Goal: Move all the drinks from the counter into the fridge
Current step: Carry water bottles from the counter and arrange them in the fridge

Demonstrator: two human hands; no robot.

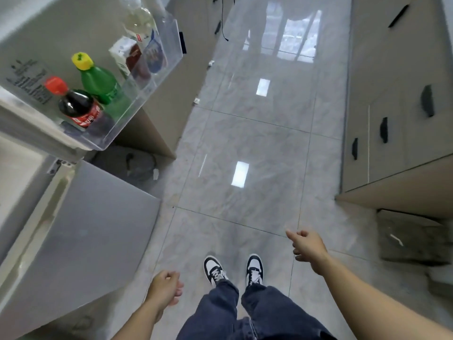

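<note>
The fridge door stands open at the upper left, and its clear door shelf carries drinks. A dark cola bottle with a red cap stands nearest me. Beside it is a green bottle with a yellow cap, then a carton and a blue-labelled pack, with a clear bottle at the far end. My left hand hangs low with its fingers loosely curled and holds nothing. My right hand is out over the floor, forefinger extended, also holding nothing.
A grey lower fridge door juts out at the left. Cabinets with dark handles line the right side, a dark mat below them. My feet in black-and-white shoes stand on the glossy tiled floor.
</note>
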